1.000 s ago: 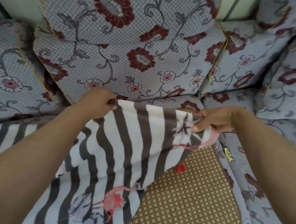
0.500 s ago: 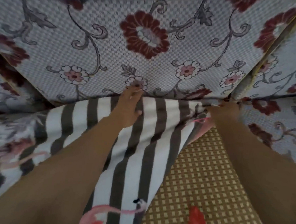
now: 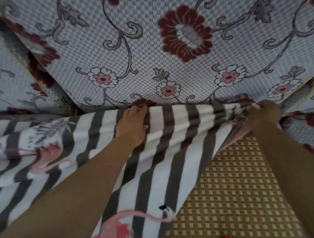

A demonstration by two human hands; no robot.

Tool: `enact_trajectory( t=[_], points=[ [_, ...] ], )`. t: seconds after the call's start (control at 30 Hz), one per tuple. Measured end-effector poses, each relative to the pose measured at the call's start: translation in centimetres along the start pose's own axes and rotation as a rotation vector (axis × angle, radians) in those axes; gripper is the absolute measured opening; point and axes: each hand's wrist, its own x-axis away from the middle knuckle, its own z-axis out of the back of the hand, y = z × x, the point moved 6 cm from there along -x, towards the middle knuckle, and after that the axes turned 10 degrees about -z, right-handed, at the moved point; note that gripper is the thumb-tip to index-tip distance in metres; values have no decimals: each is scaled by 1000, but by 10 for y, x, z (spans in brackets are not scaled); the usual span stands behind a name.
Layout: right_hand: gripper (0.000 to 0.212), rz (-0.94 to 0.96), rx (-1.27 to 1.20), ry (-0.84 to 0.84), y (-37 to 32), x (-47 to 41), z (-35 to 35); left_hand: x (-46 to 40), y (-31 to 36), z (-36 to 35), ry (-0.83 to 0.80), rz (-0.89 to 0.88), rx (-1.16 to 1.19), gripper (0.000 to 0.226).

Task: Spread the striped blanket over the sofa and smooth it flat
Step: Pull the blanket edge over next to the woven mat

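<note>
The striped blanket (image 3: 168,156), grey and white with pink flamingos, lies across the sofa seat up to the crease below the floral back cushion (image 3: 156,46). My left hand (image 3: 134,125) rests flat on the blanket's top edge, fingers pressed into the crease. My right hand (image 3: 262,115) is closed on the blanket's bunched right corner at the back of the seat. The blanket is wrinkled between the two hands and at the left.
A woven tan seat mat (image 3: 239,196) with a red mark lies uncovered at the lower right. Floral cushions (image 3: 9,74) flank the back cushion on the left and right (image 3: 306,126).
Both hands carried the blanket's top edge forward to the base of the back cushion. My left hand went from gripping the edge to pressing flat on it. The view moved closer.
</note>
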Motion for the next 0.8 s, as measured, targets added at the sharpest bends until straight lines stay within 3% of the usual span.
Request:
enact_trajectory(
  t=[0.1, 0.17, 0.23, 0.3, 0.4, 0.5, 0.57, 0.67, 0.73, 0.8],
  points=[
    [18, 26, 27, -70, -5, 7, -8, 8, 14, 4, 93, -96, 74, 64],
    [69, 36, 60, -250, 16, 4, -40, 25, 27, 10, 153, -167, 110, 56],
    [104, 9, 62, -262, 33, 13, -50, 51, 42, 21, 256, -191, 204, 35],
    [96, -50, 47, -207, 43, 45, -41, 83, 55, 27, 173, -163, 297, 21],
    [84, -47, 138, -175, 50, 97, -33, 139, 62, 3, -221, -120, 207, 39],
    [89, -150, 77, -431, 64, 140, -54, 199, 37, -24, -470, -13, 109, 61],
    [67, -328, -80, -559, 66, 170, -62, 232, 16, -40, -588, 58, 75, 72],
    [44, -597, -128, -748, 70, 218, -70, 251, 7, -52, -521, 52, -49, 65],
    [40, -648, -89, -842, 67, 241, -72, 250, 6, -47, -367, 42, -108, 41],
    [34, -641, -104, -900, 65, 253, -76, 241, -1, -38, -295, 107, 22, 22]
  ],
)
